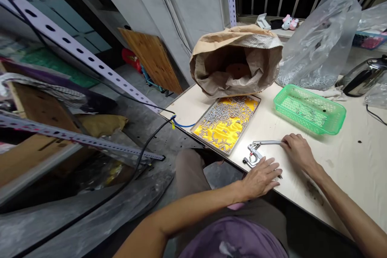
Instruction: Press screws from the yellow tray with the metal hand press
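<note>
A grey metal hand tool point(256, 154) with a C-shaped jaw, a spring and a long handle lies at the table's front edge. My right hand point(298, 152) has its fingers curled round the end of the long upper handle. My left hand point(262, 179) lies palm down beside the jaw, fingers stretched out, covering the tool's lower part. A small dark tip shows past its fingertips; I cannot make out what it is. To the left of the tool is a shallow tray point(242, 134) lined with yellow cloth, holding many small metal pieces point(222, 113).
A green plastic basket point(340, 123) with several small metal pieces stands beyond my right hand. Behind the tray, an open brown paper sack point(208, 48) lies toward me. A clear plastic bag point(329, 36) and a kettle point(367, 74) are at the back right. A black cable point(140, 157) hangs at left.
</note>
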Tool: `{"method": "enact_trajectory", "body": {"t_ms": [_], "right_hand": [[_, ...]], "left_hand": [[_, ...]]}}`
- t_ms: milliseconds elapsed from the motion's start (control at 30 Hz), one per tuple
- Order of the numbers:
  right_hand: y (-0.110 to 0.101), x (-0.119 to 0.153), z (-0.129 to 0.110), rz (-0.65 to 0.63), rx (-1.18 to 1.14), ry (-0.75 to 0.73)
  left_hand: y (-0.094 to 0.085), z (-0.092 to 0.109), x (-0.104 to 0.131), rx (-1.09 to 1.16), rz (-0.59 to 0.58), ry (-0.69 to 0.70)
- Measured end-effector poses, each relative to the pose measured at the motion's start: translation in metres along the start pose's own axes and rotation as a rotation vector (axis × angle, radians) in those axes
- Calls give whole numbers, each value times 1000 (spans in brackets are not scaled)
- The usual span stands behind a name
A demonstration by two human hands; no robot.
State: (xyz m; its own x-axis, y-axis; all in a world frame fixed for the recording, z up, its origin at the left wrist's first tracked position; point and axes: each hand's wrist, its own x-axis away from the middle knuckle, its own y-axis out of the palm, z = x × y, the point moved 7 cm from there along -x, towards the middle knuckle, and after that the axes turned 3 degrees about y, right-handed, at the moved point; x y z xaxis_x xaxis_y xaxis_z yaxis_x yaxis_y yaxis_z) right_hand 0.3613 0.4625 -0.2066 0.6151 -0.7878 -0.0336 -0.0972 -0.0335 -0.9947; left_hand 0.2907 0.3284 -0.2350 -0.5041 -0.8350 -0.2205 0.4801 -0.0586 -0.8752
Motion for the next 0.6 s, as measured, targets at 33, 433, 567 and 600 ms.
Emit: {"method": "enact_trajectory", "body": {"t_ms": [33,433,567,600], "right_hand": [[-3,-5,-11,-6,8,-27],[22,-3,-134,-225,24,-724],[22,1,-124,-176,42,-672],[23,4,-122,-162,37,-660]], "left_hand": [[-1,-1,-1,9,2,5],[-52,5,66,-79,200,113],[-103,-64,91,-203,325,-263],[-112,-81,93,-225,315,-328]]}}
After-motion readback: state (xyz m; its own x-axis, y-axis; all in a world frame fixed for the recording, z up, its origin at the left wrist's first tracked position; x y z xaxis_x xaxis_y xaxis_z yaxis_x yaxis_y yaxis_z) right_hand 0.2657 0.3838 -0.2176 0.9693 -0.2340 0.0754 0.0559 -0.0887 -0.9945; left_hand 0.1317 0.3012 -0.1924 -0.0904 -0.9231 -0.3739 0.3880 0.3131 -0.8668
